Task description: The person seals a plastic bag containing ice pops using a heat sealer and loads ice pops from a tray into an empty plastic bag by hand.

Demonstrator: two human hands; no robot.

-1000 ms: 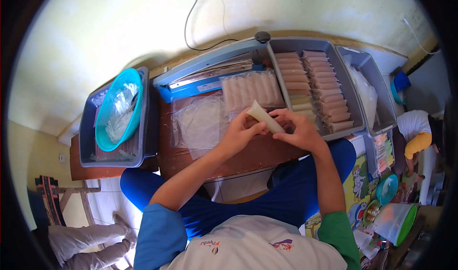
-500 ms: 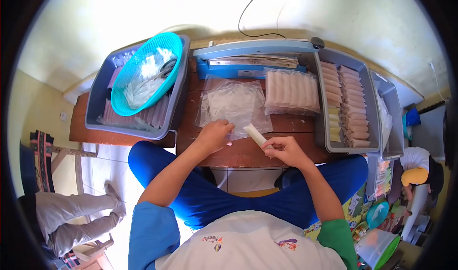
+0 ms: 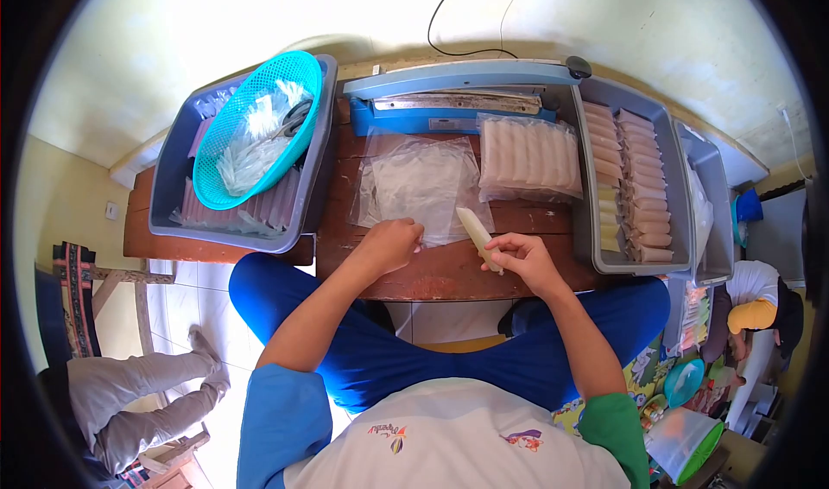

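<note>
A pale tube-shaped packet [image 3: 477,237], like an ice pop, is held near its lower end by my right hand [image 3: 525,263], its upper end slanting up and left. My left hand [image 3: 393,245] is closed at the lower edge of the clear plastic bags [image 3: 419,182]; its fingertips are turned under, so I cannot see whether it pinches a bag. The bags lie flat and overlapping on the brown wooden table [image 3: 432,283]. Behind the right hand is a clear pack [image 3: 528,158] with several pinkish tubes side by side.
A blue bag sealer [image 3: 449,119] stands at the back. On the left, a turquoise basket [image 3: 207,156] with plastic sleeves rests on a grey tub [image 3: 304,217]. A grey tub [image 3: 596,260] of stacked tubes stands right. Other people [image 3: 147,394] [image 3: 756,295] are at both sides.
My right hand has shifted slightly right and tilted the packet more upright. The left hand's fingers have curled in a little. The view has moved slightly.
</note>
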